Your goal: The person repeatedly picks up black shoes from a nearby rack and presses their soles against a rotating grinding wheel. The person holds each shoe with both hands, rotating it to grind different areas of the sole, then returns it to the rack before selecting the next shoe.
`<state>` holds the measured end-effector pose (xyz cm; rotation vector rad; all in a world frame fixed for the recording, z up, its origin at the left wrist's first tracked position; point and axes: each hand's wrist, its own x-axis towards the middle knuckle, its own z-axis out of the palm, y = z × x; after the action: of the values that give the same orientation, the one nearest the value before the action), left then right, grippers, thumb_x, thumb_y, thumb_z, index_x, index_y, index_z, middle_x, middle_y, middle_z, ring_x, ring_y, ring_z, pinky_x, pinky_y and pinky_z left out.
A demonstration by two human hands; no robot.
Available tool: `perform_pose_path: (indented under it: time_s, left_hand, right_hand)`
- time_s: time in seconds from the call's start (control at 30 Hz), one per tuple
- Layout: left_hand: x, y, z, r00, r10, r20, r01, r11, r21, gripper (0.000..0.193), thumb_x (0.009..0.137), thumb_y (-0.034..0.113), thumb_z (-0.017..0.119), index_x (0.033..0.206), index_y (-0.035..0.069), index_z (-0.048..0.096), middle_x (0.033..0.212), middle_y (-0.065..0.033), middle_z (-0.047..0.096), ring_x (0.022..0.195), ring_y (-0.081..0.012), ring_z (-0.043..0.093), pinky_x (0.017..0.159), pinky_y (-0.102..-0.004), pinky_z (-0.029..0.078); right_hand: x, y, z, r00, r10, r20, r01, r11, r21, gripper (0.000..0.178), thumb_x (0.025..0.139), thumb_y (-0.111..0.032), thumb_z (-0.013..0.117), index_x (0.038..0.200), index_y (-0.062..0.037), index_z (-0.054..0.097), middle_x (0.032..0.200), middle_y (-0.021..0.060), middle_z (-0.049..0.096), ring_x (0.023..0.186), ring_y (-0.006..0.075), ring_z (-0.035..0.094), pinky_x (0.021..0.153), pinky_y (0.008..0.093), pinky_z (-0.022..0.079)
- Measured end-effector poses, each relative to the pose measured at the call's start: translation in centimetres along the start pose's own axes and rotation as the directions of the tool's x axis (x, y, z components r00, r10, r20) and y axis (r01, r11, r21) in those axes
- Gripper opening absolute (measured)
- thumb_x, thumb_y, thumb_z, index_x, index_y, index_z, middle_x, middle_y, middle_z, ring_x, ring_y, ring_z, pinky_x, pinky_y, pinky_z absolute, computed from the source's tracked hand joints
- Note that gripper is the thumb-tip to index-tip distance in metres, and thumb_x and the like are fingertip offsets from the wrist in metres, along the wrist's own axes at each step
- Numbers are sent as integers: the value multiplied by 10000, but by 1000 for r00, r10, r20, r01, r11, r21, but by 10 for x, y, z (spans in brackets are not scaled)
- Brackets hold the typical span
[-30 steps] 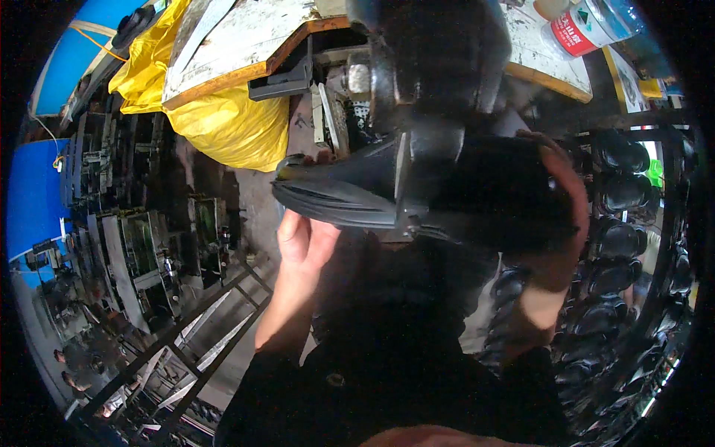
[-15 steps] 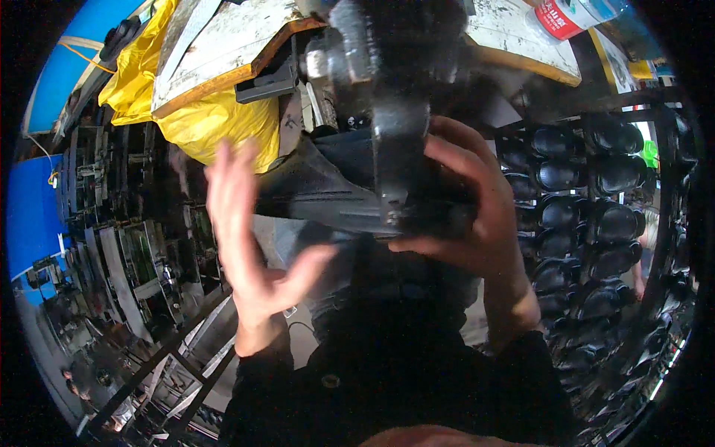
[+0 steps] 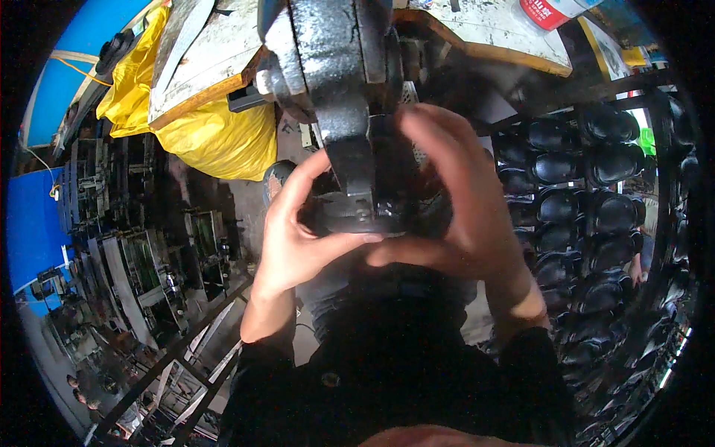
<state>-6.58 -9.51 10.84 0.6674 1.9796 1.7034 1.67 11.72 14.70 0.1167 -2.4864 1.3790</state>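
A black leather piece [image 3: 339,217], rounded at its near edge, sits below the dark metal head [image 3: 320,63] of a machine. My left hand [image 3: 287,242] curls round its left side, fingers behind and thumb along the near edge. On the other side my right hand [image 3: 480,212] is bent round it, somewhat blurred, its thumb reaching left beneath the near edge. The machine's narrow arm comes down between my hands onto the piece. Shadow hides much of the piece and some fingertips.
A worn white worktop [image 3: 201,67] flanks the machine, with yellow plastic sheeting [image 3: 216,141] hanging below. On its right part stands a red-labelled bottle [image 3: 547,13]. Racks of black shoe-like pieces [image 3: 558,167] fill the right side; metal racks [image 3: 126,276] stand left.
My left hand, raised and spread off the piece before, has come right and closed on it. The piece's dark flap no longer stretches leftward. The machine appears farther left in the picture.
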Motion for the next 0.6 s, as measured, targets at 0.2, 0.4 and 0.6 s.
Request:
perform_pose_path:
  time_s: [0.2,0.4,0.6]
  left_hand:
    - [-3,-30,29,996,60,-66,-84,882,-464,945,580,-37,919,1397,-17,446,1346,-122,552,1188,-211,586,960,-353,524]
    - [-13,-48,42,994,-56,-90,-18,751,-660,952,584,-4,928,1387,38,418,1211,-70,616,1057,-194,643,899,-333,553]
    - [-15,-61,53,991,-117,-71,15,612,-791,966,601,-13,914,1399,63,374,1213,-73,595,1078,-203,627,918,-361,553]
  right_hand:
    - [-75,92,59,950,304,-70,-226,824,519,1002,703,-202,883,1502,-17,308,1459,164,429,1325,300,459,1102,442,373]
    - [-135,154,53,903,423,79,-366,659,657,932,701,-26,859,1471,-3,335,1407,141,488,1317,259,472,1112,413,374]
    - [-113,118,-6,920,392,19,-387,898,210,837,616,11,854,1369,-71,498,1307,97,579,1233,229,540,1044,386,436]
